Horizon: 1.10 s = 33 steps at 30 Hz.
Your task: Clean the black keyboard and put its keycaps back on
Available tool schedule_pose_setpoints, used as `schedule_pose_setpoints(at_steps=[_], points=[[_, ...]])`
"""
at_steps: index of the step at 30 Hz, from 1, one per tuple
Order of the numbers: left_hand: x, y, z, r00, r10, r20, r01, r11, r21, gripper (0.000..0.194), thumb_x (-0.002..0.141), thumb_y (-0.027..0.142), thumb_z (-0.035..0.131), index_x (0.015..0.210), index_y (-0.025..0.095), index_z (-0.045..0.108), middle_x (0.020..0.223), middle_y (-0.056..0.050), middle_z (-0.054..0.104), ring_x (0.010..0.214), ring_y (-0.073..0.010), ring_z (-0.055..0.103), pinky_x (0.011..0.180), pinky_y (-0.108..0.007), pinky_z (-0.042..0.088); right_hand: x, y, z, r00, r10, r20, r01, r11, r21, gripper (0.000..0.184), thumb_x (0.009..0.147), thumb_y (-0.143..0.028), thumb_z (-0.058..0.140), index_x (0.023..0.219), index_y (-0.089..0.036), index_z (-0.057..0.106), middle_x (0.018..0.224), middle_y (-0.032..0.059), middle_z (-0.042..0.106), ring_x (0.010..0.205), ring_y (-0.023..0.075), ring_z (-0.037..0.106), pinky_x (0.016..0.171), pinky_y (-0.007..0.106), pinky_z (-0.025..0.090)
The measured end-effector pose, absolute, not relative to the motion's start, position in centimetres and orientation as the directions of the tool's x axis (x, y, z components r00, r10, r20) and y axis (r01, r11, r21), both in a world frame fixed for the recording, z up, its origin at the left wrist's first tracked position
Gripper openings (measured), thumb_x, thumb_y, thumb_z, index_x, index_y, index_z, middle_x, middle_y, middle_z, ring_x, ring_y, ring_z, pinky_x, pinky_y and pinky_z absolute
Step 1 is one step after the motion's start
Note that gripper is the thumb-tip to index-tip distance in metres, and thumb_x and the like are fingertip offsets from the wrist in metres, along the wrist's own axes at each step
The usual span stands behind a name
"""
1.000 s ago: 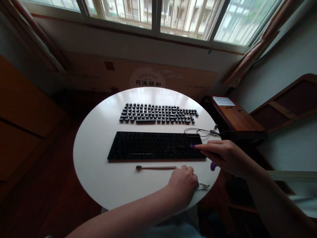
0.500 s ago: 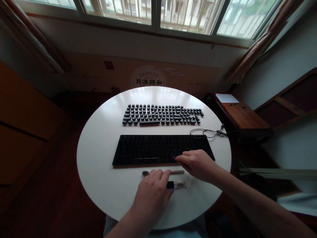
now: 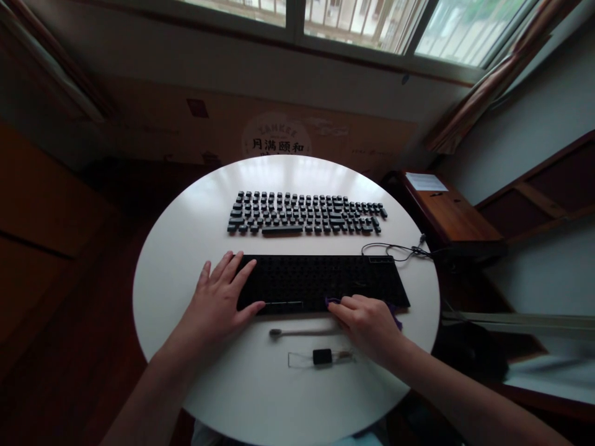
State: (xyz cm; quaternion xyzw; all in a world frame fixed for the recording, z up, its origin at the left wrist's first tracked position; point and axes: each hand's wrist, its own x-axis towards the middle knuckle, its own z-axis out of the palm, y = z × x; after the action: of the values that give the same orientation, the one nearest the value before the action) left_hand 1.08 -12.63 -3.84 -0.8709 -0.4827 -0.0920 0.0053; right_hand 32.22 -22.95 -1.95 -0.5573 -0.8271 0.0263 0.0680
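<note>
A black keyboard base (image 3: 288,282) without its keycaps lies on the round white table (image 3: 171,266). My left hand (image 3: 222,296) rests over its left end, fingers spread and thumb on the front edge. Bunched in my right hand (image 3: 372,323) is a purple cloth (image 3: 396,314), pressed against the base's front edge right of the middle. Part of the cloth is hidden under the fingers. Just in front of the base lies a toothbrush (image 3: 297,332), its right end covered by my right hand. Nearer to me is a wire keycap puller (image 3: 322,357) with a black grip.
Behind the base, loose black keycaps (image 3: 297,214) stand in rows, with the long spacebar at the front. A cable (image 3: 395,249) runs off the table's right edge. A wooden side table (image 3: 458,214) with a sheet of paper (image 3: 425,181) stands to the right, below the window.
My left hand has moved from the keycap puller up and left onto the keyboard base. The puller now lies free. My right hand stays near the front edge, with more purple cloth showing.
</note>
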Motion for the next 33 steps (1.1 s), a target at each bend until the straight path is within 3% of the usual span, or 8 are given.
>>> schedule_pose_setpoints(at_steps=[7,12,16,23,29,33], points=[[0.8,-12.5,-5.3,0.502,0.848,0.171,0.835,-0.526,0.163,0.076,0.088,0.06,0.053,0.15,0.019,0.043,0.16,-0.015,0.036,0.151,-0.0366,0.024,0.118,-0.062,0.026,33.7,-23.6,-1.0,-0.348,0.933,0.089,0.903,0.36,-0.234,0.015,0.094,-0.019,0.062,0.093,-0.025,0.076,0.072,-0.001,0.067,0.066,0.014,0.061,0.058,0.026,0.035],[0.6,-12.2,-5.5,0.508,0.84,0.189,0.821,-0.539,0.188,0.077,0.088,0.063,0.051,0.15,0.018,0.044,0.16,-0.015,0.036,0.151,-0.0375,0.024,0.118,-0.062,0.027,36.5,-24.6,-0.2,-0.178,0.954,0.242,0.917,0.25,-0.311,0.023,0.101,-0.029,0.054,0.104,-0.021,0.076,0.076,0.0031,0.069,0.068,0.0141,0.064,0.064,0.025,0.044],[0.6,-12.2,-5.7,0.504,0.841,0.193,0.82,-0.537,0.199,0.076,0.088,0.062,0.051,0.149,0.018,0.044,0.16,-0.016,0.036,0.15,-0.0377,0.024,0.117,-0.062,0.028,35.8,-24.6,-0.6,-0.161,0.949,0.272,0.916,0.246,-0.318,0.026,0.102,-0.029,0.052,0.106,-0.019,0.075,0.077,0.0046,0.069,0.069,0.0148,0.064,0.065,0.026,0.045],[0.6,-12.1,-5.8,0.51,0.831,0.223,0.801,-0.553,0.229,0.076,0.087,0.062,0.053,0.148,0.017,0.045,0.159,-0.016,0.037,0.15,-0.0373,0.024,0.119,-0.058,0.029,33.3,-23.4,-1.8,-0.213,0.974,0.079,0.959,0.224,-0.173,0.02,0.095,-0.024,0.063,0.112,-0.023,0.074,0.084,0.0023,0.071,0.074,0.0172,0.065,0.061,0.027,0.04],[0.7,-12.1,-5.9,0.496,0.84,0.22,0.809,-0.539,0.235,0.077,0.086,0.062,0.053,0.148,0.018,0.045,0.159,-0.016,0.038,0.15,-0.0376,0.025,0.119,-0.058,0.029,33.5,-23.2,-1.4,-0.331,0.941,0.071,0.94,0.335,-0.063,0.015,0.096,-0.019,0.06,0.091,-0.023,0.074,0.075,0.0006,0.067,0.07,0.0161,0.06,0.059,0.029,0.032],[0.8,-12.1,-5.9,0.496,0.84,0.22,0.81,-0.539,0.231,0.076,0.087,0.062,0.051,0.148,0.017,0.045,0.159,-0.017,0.038,0.15,-0.0377,0.025,0.119,-0.059,0.028,33.8,-23.2,-1.0,-0.39,0.919,0.059,0.919,0.393,-0.043,0.017,0.097,-0.017,0.057,0.089,-0.02,0.072,0.074,0.0013,0.066,0.068,0.0158,0.059,0.059,0.028,0.032]])
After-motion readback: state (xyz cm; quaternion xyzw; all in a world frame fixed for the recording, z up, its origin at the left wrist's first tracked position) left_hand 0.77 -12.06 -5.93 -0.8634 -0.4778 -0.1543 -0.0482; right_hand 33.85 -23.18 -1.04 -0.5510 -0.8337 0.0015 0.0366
